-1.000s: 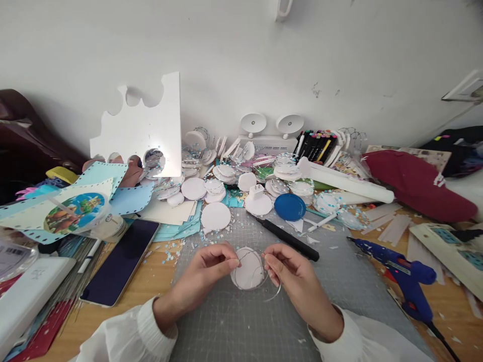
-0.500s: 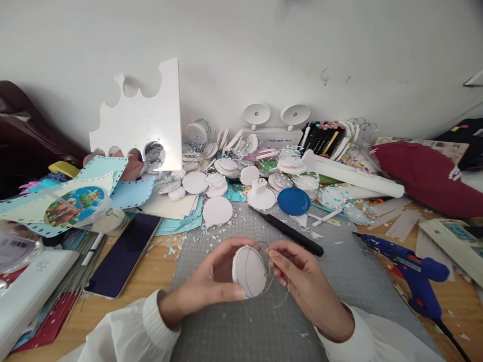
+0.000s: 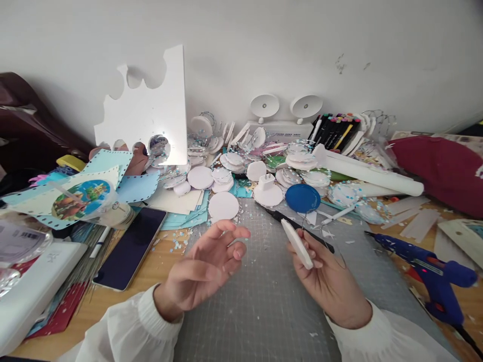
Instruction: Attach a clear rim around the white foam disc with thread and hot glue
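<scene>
Above the grey cutting mat [image 3: 249, 311], my left hand [image 3: 207, 264] is open, palm turned up, with nothing in its curled, parted fingers. My right hand [image 3: 320, 269] grips a white foam disc [image 3: 297, 244], turned edge-on to me, together with a thin wire [image 3: 341, 254] that loops out behind the fingers. Partly behind the right hand lies a black pen-like craft knife [image 3: 277, 216] on the mat. Beyond it sit a blue round lid [image 3: 302, 198] and a white foam disc with a plug adapter [image 3: 267, 182] on top.
A blue glue gun [image 3: 422, 266] lies at the right. At the left are a phone [image 3: 130, 249] and a lidded cup [image 3: 83, 201]. Wire-wrapped white discs [image 3: 234, 162], a cut foam board [image 3: 147, 110] and black markers [image 3: 334, 131] crowd the wall side.
My left hand has let go of the white disc and moved slightly away, fingers opening. The disc is now in my right hand with the wire, turned from face-on to edge-on.
</scene>
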Available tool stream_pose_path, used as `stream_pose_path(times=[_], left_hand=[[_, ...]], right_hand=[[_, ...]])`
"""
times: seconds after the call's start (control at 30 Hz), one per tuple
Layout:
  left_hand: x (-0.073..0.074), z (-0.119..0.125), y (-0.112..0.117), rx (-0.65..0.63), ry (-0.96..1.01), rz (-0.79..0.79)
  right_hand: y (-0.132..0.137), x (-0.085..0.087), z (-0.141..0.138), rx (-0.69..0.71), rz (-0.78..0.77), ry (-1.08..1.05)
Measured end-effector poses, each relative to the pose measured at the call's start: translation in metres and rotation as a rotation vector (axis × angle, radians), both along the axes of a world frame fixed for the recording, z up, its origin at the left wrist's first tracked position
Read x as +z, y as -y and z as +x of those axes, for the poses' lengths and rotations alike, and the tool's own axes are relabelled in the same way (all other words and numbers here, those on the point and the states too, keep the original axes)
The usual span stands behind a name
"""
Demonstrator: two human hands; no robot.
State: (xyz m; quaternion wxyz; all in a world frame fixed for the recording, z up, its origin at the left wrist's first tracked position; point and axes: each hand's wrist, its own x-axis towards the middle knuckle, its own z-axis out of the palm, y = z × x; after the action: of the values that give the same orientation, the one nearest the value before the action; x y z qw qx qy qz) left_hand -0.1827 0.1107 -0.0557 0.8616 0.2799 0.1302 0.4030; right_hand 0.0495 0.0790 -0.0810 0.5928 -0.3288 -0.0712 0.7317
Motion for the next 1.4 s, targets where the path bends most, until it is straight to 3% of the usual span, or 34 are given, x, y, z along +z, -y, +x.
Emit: stream_pose_path(times=[0.2,0.47,0.63,0.83,1.03,1.2,1.4], left_hand=[[0.001,-0.001,0.001,0.013,-0.120,0.095],[-0.019,0.005,-0.009,0.045,-0.355,0.187],[-0.017,0.005,-0.002,-0.085,-0.249,0.271],[-0.016,0.004,0.001,-0.067,-0.199,0.196],[-0.021,0.005,-0.002,-0.098,-0.107,0.077],[-0.026,0.008,-0.001,-0.140,-0.097,0.060],[-0.029,0.007,0.002,-0.172,-0.078,-0.013]], right_hand=[[0.000,-0.005,-0.002,0.028,0.012,0.073],[-0.001,0.006,-0.016,-0.010,-0.034,0.235],[0.001,0.021,-0.027,0.062,0.010,0.389],[0.002,0.027,-0.027,0.173,0.189,0.482],[0.002,0.009,-0.018,0.263,0.353,0.549],[0.009,-0.011,-0.017,0.258,0.373,0.605],[0.010,-0.009,-0.019,0.256,0.373,0.668]])
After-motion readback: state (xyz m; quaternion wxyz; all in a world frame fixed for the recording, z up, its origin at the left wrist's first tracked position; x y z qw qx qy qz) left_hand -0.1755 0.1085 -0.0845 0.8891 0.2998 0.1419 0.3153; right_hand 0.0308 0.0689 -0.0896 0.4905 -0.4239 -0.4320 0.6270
